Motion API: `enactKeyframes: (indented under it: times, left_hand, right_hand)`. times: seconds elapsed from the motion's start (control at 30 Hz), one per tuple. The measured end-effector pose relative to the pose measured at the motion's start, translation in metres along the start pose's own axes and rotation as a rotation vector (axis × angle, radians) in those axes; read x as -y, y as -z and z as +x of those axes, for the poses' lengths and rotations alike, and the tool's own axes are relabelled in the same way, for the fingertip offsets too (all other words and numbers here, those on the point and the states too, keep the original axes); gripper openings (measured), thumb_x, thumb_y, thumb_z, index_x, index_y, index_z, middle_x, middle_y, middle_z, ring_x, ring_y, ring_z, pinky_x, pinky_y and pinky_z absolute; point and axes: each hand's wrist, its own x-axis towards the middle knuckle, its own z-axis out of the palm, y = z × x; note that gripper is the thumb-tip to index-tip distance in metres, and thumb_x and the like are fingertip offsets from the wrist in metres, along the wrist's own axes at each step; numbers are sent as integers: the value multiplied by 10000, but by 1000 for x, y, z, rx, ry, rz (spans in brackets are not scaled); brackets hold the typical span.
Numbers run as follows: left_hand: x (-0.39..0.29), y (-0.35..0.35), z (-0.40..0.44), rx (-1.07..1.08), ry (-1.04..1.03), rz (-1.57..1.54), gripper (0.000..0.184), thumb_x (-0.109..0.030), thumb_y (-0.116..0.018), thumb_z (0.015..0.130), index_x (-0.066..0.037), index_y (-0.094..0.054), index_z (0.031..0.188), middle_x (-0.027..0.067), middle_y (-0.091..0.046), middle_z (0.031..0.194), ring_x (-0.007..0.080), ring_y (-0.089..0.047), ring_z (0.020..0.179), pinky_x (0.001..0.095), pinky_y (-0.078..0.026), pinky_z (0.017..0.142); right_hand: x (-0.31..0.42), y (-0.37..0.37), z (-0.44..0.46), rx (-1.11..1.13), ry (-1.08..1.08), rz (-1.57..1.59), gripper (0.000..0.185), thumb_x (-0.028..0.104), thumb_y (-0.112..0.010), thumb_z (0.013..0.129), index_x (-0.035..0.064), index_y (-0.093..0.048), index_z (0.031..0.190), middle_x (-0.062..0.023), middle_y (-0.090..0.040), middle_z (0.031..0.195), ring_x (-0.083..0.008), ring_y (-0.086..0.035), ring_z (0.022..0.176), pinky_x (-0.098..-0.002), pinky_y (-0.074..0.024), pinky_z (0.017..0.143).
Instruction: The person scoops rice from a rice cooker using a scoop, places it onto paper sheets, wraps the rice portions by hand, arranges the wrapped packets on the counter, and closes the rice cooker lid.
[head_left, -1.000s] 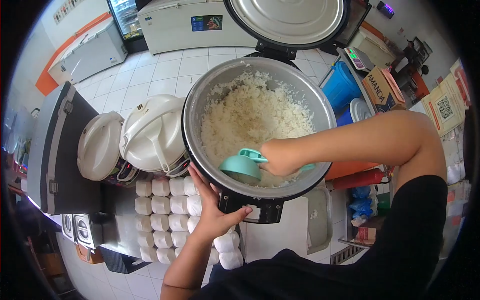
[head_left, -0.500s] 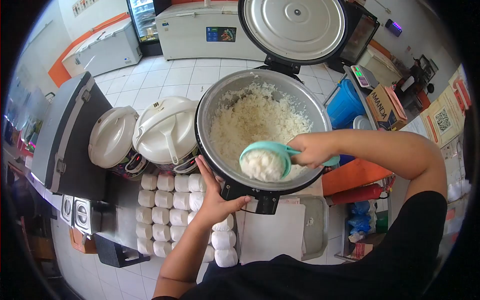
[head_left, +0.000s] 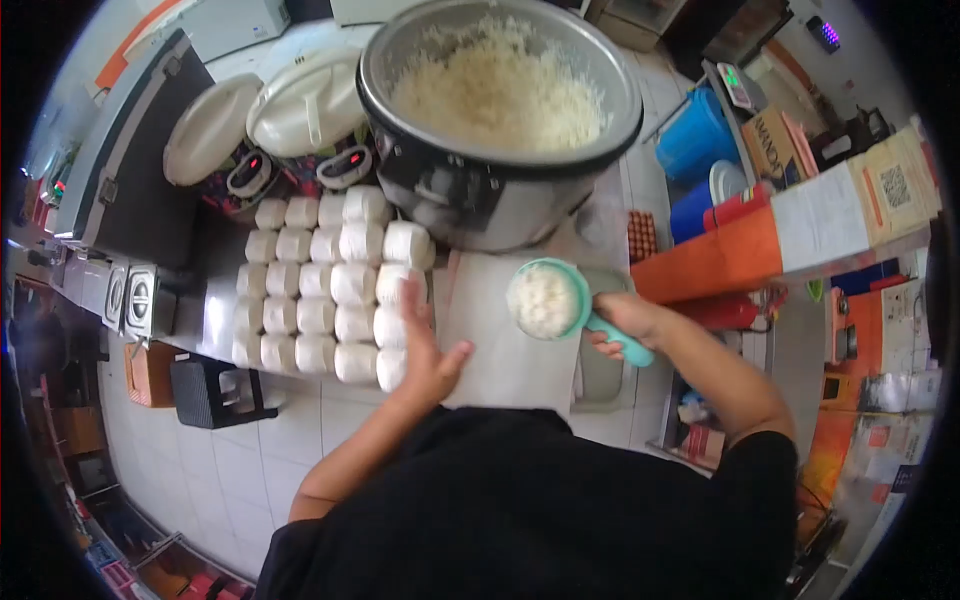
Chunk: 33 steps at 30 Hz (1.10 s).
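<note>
My right hand (head_left: 625, 320) is closed round the handle of a teal scoop (head_left: 584, 300) that holds a rounded mound of white rice (head_left: 543, 300). The scoop hangs over white paper sheets (head_left: 490, 330) on the table. My left hand (head_left: 430, 355), slightly blurred, has its fingers spread and holds nothing; it is beside the right edge of several rows of white wrapped bundles (head_left: 316, 316). Behind the paper stands a large open cooker (head_left: 480, 200) with cooked rice (head_left: 495, 90) inside. Neither hand touches it.
Two smaller cookers with white lids (head_left: 305, 105) stand at the back left, near a grey cooler box (head_left: 135, 150). A grey tray (head_left: 600, 385) lies right of the paper. Further right are an orange panel (head_left: 710, 250), a red extinguisher (head_left: 720, 312) and a blue bin (head_left: 697, 135).
The rice-filled scoop has come out of the large cooker and moved over the paper. My left hand has let go of the cooker's rim. The view has tilted downward.
</note>
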Motion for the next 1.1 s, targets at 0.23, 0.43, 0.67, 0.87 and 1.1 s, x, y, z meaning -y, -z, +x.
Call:
enactKeyframes:
  times: [0.23, 0.43, 0.67, 0.87, 1.1]
  left_hand:
    - [70, -35, -76, 561, 132, 767, 975, -314, -639, 823, 151, 4, 1389, 335, -148, 1460, 420, -130, 1393, 466, -178, 1122]
    - [82, -35, -85, 512, 42, 926, 928, -420, -617, 815, 146, -150, 1383, 316, -152, 1469, 397, -159, 1392, 467, -178, 1125]
    - [70, -26, -78, 547, -34, 924, 941, -473, -666, 761, 136, -263, 1355, 317, -163, 1462, 408, -161, 1388, 482, -209, 1112]
    - [71, -4, -75, 741, -132, 821, 891, -432, -738, 706, 100, -368, 1318, 292, -213, 1453, 404, -199, 1376, 479, -244, 1101]
    - [68, 0, -75, 738, -118, 762, 773, -333, -750, 717, 66, -423, 1294, 256, -247, 1455, 393, -242, 1360, 455, -264, 1100]
  right_hand:
    - [-130, -23, 106, -899, 600, -981, 312, 321, -492, 936, 20, -530, 1009, -98, -531, 677, -251, -547, 553, -396, -473, 527]
    - [-148, -49, 108, -1070, 753, -1227, 403, 272, -616, 855, 91, -541, 1207, -123, -552, 809, -315, -587, 762, -418, -481, 626]
    - [-153, -30, 96, -1065, 864, -913, 399, 256, -610, 866, 73, -544, 1215, -143, -591, 887, -310, -595, 819, -401, -488, 672]
    - [-181, 43, 87, -1462, 690, -679, 423, 238, -575, 890, 15, -512, 1244, -227, -568, 1121, -380, -549, 1013, -419, -440, 869]
    - [-166, -24, 73, -1185, 975, -1014, 465, 365, -714, 753, 69, -602, 1093, -154, -549, 1136, -347, -451, 1149, -472, -348, 981]
